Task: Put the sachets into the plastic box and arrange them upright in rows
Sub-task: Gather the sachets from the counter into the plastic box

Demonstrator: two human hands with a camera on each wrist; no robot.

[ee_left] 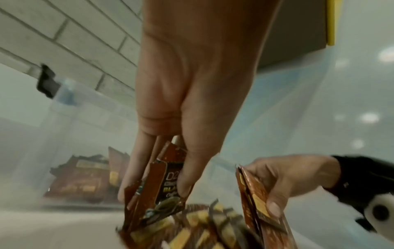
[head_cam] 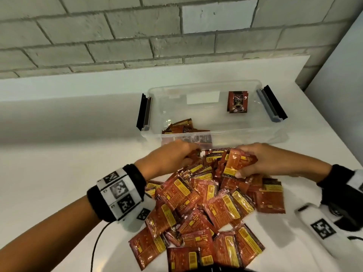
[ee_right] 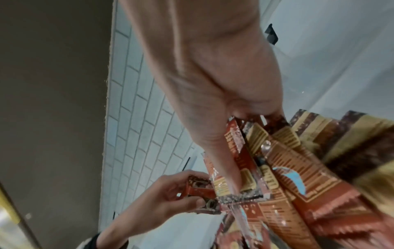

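A heap of red-and-yellow coffee sachets (head_cam: 204,211) lies on the white counter in front of a clear plastic box (head_cam: 214,134). Inside the box, a few sachets (head_cam: 237,103) stand upright at the back right and several lie flat (head_cam: 182,127) at the front left. My left hand (head_cam: 176,156) pinches a small bunch of sachets (ee_left: 162,182) between thumb and fingers at the heap's far left edge. My right hand (head_cam: 255,160) grips a bunch of sachets (head_cam: 238,160) at the heap's far right, thumb pressed on their face (ee_right: 232,168).
The box has black latches at its left end (head_cam: 144,112) and right end (head_cam: 273,104). A grey brick wall (head_cam: 137,32) runs behind the white counter (head_cam: 59,154). A black cable (head_cam: 97,244) hangs from my left wrist band.
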